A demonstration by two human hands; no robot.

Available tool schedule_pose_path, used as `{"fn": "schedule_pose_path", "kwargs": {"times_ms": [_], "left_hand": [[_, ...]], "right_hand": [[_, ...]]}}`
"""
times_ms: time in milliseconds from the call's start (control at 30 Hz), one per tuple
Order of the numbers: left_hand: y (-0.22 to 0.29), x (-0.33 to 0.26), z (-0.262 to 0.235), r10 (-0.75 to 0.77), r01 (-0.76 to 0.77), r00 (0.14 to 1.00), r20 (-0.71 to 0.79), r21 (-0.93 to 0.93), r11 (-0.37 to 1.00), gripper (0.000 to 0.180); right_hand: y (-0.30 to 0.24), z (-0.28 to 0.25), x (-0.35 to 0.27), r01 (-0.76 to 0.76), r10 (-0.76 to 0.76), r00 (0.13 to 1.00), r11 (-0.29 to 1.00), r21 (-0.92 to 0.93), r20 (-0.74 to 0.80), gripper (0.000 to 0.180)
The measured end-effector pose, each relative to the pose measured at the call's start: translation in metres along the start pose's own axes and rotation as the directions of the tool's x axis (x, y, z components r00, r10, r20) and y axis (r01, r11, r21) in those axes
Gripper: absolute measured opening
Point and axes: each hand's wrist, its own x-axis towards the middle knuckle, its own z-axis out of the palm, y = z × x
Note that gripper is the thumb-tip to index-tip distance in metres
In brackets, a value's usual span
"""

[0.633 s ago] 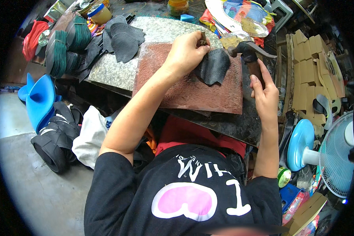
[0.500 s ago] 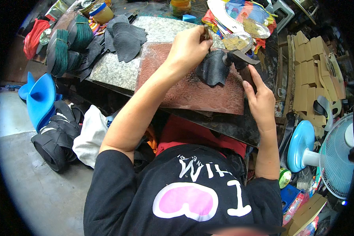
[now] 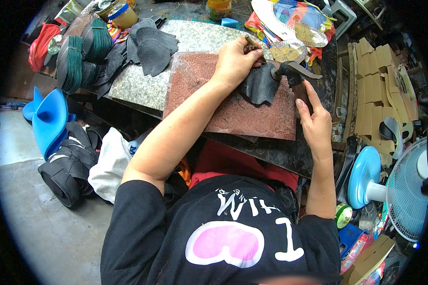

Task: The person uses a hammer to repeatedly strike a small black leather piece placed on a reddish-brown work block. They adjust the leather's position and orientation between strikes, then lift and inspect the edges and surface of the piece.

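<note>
My left hand (image 3: 237,62) is closed around a slim metal punch (image 3: 252,43), its lower end hidden by my fingers at the far edge of a black leather piece (image 3: 260,88). The leather lies on a reddish-brown board (image 3: 199,90), with a wavy near edge. In my right hand (image 3: 315,122) is the wooden handle of a hammer (image 3: 298,88), thumb and forefinger along it. The hammer's dark head is over the right part of the leather, near the punch; whether it touches the leather I cannot tell.
A speckled stone slab (image 3: 190,35) sits under the board's far left side, with cut black leather pieces (image 3: 152,50) on it. Bundles tied with green cord (image 3: 72,61) stand at the left. White curved templates (image 3: 271,19) lie far right. A fan (image 3: 409,190) stands at the right.
My left hand has shifted a little right and nearer with the punch, along the leather's far edge. The hammer head has moved slightly right and turned.
</note>
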Motion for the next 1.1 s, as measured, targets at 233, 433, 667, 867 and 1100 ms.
{"fn": "schedule_pose_path", "kwargs": {"times_ms": [233,433,667,867,1100], "left_hand": [[-0.001,0.001,0.005,0.019,-0.023,0.998,-0.054,-0.087,0.996,0.013],[0.003,0.000,0.004,0.045,-0.045,0.999,-0.012,0.035,0.998,0.016],[0.019,-0.006,0.019,0.525,-0.545,0.818,0.237,0.612,0.573,0.011],[0.010,-0.003,0.017,0.521,-0.500,0.840,0.149,0.587,0.637,0.009],[-0.006,0.007,0.009,0.054,-0.071,0.996,-0.077,-0.236,0.969,0.010]], "right_hand": [[0.009,-0.007,0.007,-0.018,0.023,0.999,0.985,0.169,-0.032,0.045],[-0.026,-0.066,0.004,0.225,-0.108,0.958,0.858,0.462,-0.265,0.047],[-0.041,-0.046,0.010,0.248,-0.147,0.935,0.921,0.301,-0.322,0.045],[-0.002,-0.019,0.008,0.052,-0.051,0.984,0.999,-0.001,-0.170,0.045],[0.004,-0.005,-0.003,0.012,-0.015,0.999,0.995,-0.101,-0.032,0.046]]}}
